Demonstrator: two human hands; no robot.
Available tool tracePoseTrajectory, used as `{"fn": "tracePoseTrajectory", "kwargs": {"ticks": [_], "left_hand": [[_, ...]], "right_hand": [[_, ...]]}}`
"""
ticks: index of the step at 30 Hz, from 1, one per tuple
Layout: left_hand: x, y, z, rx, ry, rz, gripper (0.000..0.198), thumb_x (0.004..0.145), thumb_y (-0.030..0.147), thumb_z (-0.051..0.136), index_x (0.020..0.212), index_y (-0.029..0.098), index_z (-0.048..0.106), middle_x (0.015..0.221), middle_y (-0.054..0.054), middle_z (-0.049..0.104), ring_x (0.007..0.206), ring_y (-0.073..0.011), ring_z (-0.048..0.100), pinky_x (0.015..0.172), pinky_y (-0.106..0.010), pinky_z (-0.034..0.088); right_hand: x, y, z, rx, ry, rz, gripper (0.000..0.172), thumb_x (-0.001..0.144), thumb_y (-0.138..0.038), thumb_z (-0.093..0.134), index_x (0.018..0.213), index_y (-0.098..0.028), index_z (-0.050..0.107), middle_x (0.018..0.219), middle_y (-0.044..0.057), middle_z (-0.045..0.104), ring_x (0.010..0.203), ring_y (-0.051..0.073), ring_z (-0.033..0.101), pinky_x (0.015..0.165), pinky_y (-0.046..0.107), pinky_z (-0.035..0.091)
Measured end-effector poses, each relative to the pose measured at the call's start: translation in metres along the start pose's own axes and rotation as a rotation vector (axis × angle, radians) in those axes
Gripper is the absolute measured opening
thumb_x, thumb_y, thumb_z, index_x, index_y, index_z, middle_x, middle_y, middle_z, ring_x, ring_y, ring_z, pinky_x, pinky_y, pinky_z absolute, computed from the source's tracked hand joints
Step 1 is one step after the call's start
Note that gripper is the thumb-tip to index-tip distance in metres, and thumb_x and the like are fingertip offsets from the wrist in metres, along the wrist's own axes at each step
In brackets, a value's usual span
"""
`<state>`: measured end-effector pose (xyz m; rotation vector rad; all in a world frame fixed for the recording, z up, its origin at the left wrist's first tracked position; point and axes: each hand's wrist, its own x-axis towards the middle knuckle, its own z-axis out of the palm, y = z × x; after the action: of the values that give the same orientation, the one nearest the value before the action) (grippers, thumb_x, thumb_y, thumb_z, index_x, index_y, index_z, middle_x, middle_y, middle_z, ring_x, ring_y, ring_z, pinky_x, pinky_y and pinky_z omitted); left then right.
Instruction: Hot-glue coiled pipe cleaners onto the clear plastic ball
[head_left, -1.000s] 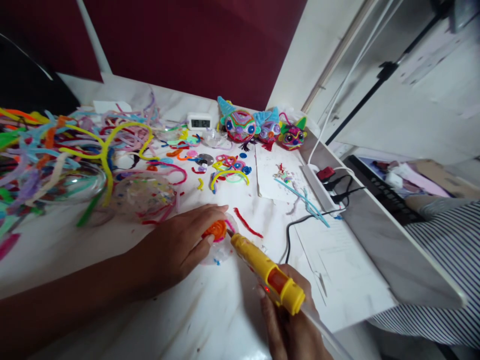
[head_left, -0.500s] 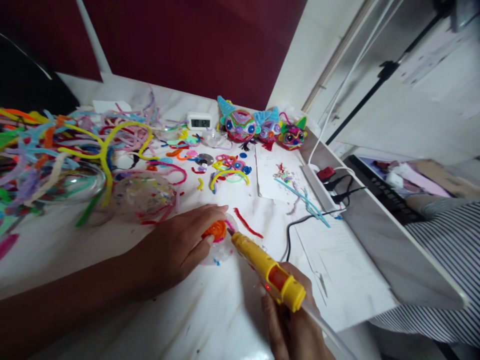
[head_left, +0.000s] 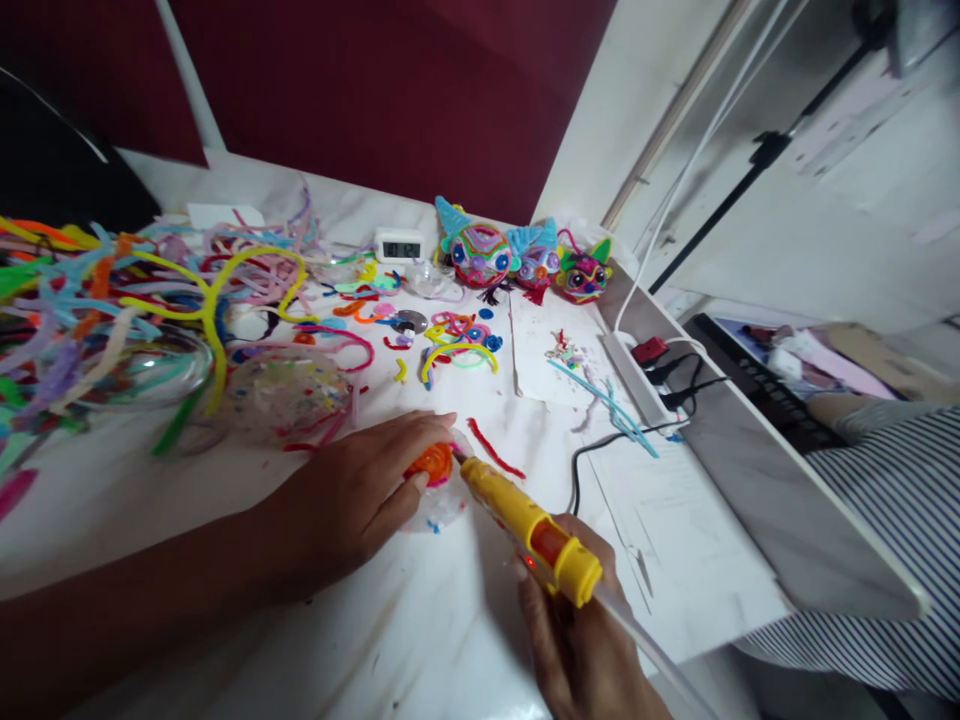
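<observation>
Left hand [head_left: 360, 490]: fingers pinched on an orange chenille coil [head_left: 429, 466] (clock centre), upon a clear plastic disc [head_left: 444, 510] on the counter [head_left: 360, 640].
Right hand [head_left: 585, 630], 4 o'clock: closed round a yellow glue gun [head_left: 517, 510], tip at the coil's 3 o'clock edge; contact unclear.
Coil wound, pink-edged; gluing seemingly unfinished.
Red chenille stem [head_left: 496, 450]: near, 2 o'clock, loose.
Chenille pieces [head_left: 461, 362]: 12 o'clock, unattached.
Three eared face ornaments [head_left: 481, 256]: 1 o'clock, apparently complete.
</observation>
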<state>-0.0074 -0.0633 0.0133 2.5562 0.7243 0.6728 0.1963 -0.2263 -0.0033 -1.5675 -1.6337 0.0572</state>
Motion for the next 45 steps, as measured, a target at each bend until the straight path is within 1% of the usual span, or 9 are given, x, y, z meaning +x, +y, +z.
{"fn": "tracePoseTrajectory", "kwargs": {"ticks": [7, 13, 15, 18, 24, 29, 32, 37, 45], "left_hand": [[-0.001, -0.001, 0.001, 0.011, -0.018, 0.001, 0.047, 0.1, 0.021, 0.039, 0.147, 0.026, 0.044, 0.154, -0.008, 0.056, 0.142, -0.0254, 0.054, 0.122, -0.043, 0.043], [0.0, 0.0, -0.001, -0.001, -0.009, 0.003, 0.048, 0.099, 0.021, 0.04, 0.146, 0.029, 0.046, 0.153, -0.007, 0.057, 0.14, -0.0266, 0.056, 0.122, -0.044, 0.044], [0.0, 0.0, -0.001, -0.002, -0.008, 0.009, 0.048, 0.099, 0.021, 0.04, 0.146, 0.029, 0.046, 0.153, -0.008, 0.058, 0.14, -0.0268, 0.056, 0.121, -0.044, 0.045], [0.0, -0.001, -0.001, -0.003, -0.008, 0.008, 0.047, 0.099, 0.022, 0.04, 0.145, 0.027, 0.048, 0.154, -0.008, 0.057, 0.141, -0.0277, 0.055, 0.121, -0.045, 0.045], [-0.001, 0.0, 0.0, 0.004, -0.012, 0.003, 0.044, 0.1, 0.021, 0.039, 0.143, 0.028, 0.047, 0.154, -0.007, 0.056, 0.142, -0.0254, 0.054, 0.122, -0.043, 0.043], [0.0, 0.001, -0.001, 0.003, -0.026, 0.003, 0.045, 0.1, 0.021, 0.038, 0.144, 0.025, 0.046, 0.155, -0.008, 0.054, 0.144, -0.0255, 0.052, 0.123, -0.044, 0.041], [0.0, 0.001, -0.001, 0.002, -0.039, 0.002, 0.046, 0.1, 0.02, 0.038, 0.145, 0.024, 0.046, 0.155, -0.009, 0.054, 0.144, -0.0245, 0.051, 0.123, -0.044, 0.041], [0.001, 0.002, -0.002, 0.003, -0.025, 0.007, 0.045, 0.101, 0.02, 0.038, 0.145, 0.023, 0.047, 0.153, -0.009, 0.056, 0.142, -0.0248, 0.053, 0.122, -0.043, 0.042], [0.0, 0.002, -0.001, 0.019, -0.011, 0.002, 0.045, 0.101, 0.019, 0.038, 0.144, 0.022, 0.048, 0.152, -0.009, 0.058, 0.141, -0.0246, 0.054, 0.122, -0.041, 0.043]], "right_hand": [[-0.014, -0.005, -0.004, -0.031, 0.001, 0.089, 0.027, 0.104, -0.034, 0.051, 0.13, -0.026, 0.053, 0.104, 0.009, 0.069, 0.086, 0.027, 0.071, 0.07, 0.038, 0.06], [-0.022, -0.003, -0.007, -0.118, -0.01, 0.109, 0.027, 0.099, -0.027, 0.056, 0.126, -0.025, 0.054, 0.1, 0.01, 0.069, 0.08, 0.026, 0.073, 0.062, 0.033, 0.059], [-0.023, -0.002, -0.008, -0.127, -0.019, 0.106, 0.028, 0.099, -0.029, 0.056, 0.126, -0.025, 0.055, 0.1, 0.01, 0.069, 0.081, 0.026, 0.073, 0.062, 0.033, 0.059], [-0.021, -0.001, -0.008, -0.11, -0.026, 0.127, 0.027, 0.101, -0.034, 0.055, 0.127, -0.025, 0.056, 0.103, 0.01, 0.069, 0.085, 0.027, 0.072, 0.065, 0.034, 0.061], [-0.011, 0.0, -0.004, -0.036, -0.026, 0.091, 0.03, 0.103, -0.03, 0.051, 0.133, -0.023, 0.054, 0.113, 0.012, 0.068, 0.099, 0.028, 0.071, 0.077, 0.038, 0.061], [-0.003, 0.007, 0.003, 0.021, -0.01, 0.065, 0.03, 0.103, -0.028, 0.05, 0.133, -0.023, 0.053, 0.112, 0.011, 0.068, 0.098, 0.026, 0.072, 0.077, 0.035, 0.062], [-0.003, 0.009, 0.006, 0.035, 0.014, 0.037, 0.033, 0.103, -0.028, 0.051, 0.136, -0.024, 0.052, 0.116, 0.011, 0.067, 0.102, 0.025, 0.071, 0.082, 0.036, 0.062], [-0.007, 0.003, 0.002, 0.04, -0.013, 0.12, 0.034, 0.104, -0.028, 0.052, 0.138, -0.024, 0.051, 0.123, 0.014, 0.065, 0.111, 0.027, 0.068, 0.091, 0.041, 0.06], [-0.017, -0.004, -0.009, 0.004, -0.062, 0.148, 0.031, 0.102, -0.03, 0.053, 0.133, -0.026, 0.054, 0.116, 0.012, 0.069, 0.102, 0.03, 0.072, 0.077, 0.038, 0.061]]}}
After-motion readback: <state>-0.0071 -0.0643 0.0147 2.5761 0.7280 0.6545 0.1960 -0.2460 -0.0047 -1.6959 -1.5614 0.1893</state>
